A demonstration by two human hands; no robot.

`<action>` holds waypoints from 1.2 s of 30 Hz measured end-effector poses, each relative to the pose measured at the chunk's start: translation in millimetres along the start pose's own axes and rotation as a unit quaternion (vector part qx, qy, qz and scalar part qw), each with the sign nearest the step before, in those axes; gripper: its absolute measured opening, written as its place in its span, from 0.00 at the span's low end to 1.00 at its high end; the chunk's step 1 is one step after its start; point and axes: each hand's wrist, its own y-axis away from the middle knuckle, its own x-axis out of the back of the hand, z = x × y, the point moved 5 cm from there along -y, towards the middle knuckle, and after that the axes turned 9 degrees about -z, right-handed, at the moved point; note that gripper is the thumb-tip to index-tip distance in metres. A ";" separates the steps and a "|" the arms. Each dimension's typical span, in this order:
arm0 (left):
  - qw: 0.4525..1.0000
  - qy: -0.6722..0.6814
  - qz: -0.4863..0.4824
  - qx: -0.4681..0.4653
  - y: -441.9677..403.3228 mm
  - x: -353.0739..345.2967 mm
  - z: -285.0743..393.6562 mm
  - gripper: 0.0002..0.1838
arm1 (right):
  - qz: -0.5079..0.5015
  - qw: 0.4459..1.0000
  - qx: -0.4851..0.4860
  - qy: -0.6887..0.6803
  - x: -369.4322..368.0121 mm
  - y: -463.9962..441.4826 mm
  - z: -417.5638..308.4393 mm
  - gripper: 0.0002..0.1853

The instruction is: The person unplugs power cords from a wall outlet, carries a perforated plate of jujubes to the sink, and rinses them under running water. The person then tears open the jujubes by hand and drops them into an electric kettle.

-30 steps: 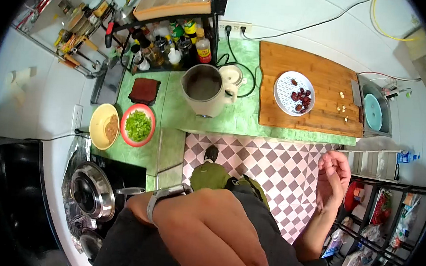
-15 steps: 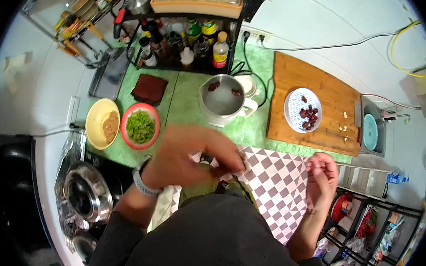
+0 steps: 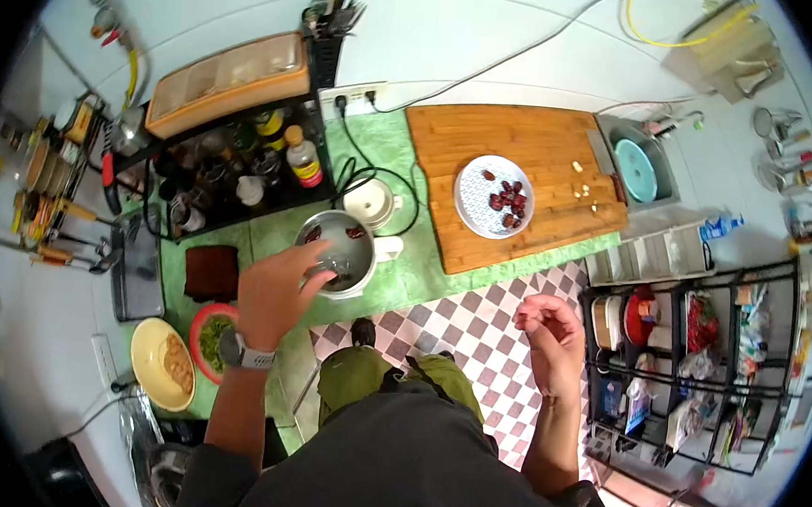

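Note:
My left hand (image 3: 276,292), with a watch on its wrist, reaches over the near left rim of a pale jug (image 3: 347,292), fingers apart. Two dark red dates (image 3: 355,233) show inside the jug against its grey wall. To the right, my right hand (image 3: 555,344) is raised above the floor with its fingers curled towards the thumb; whatever they may hold is too small to tell. Beyond it, a white perforated plate (image 3: 474,200) with several dates rests on a wooden board (image 3: 565,133). Small pale pieces (image 3: 580,189) lie on the board.
A white lid (image 3: 370,202) and black cord sit behind the jug. At left are a dark red cloth (image 3: 212,273), a red-rimmed bowl of chopped greens (image 3: 199,343) and a yellow bowl (image 3: 148,377). A bottle rack (image 3: 241,185) stands behind; a sink (image 3: 662,154) is at right.
My left hand has swung from across my body to the jug. Two dates now show inside the jug, where none showed at first. My right hand stays raised, curled. The view has shifted.

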 end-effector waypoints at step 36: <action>0.953 0.152 0.142 0.220 -17.3 -123.6 178.6 0.11 | -0.101 0.764 0.094 0.630 182.5 -330.9 162.7 0.19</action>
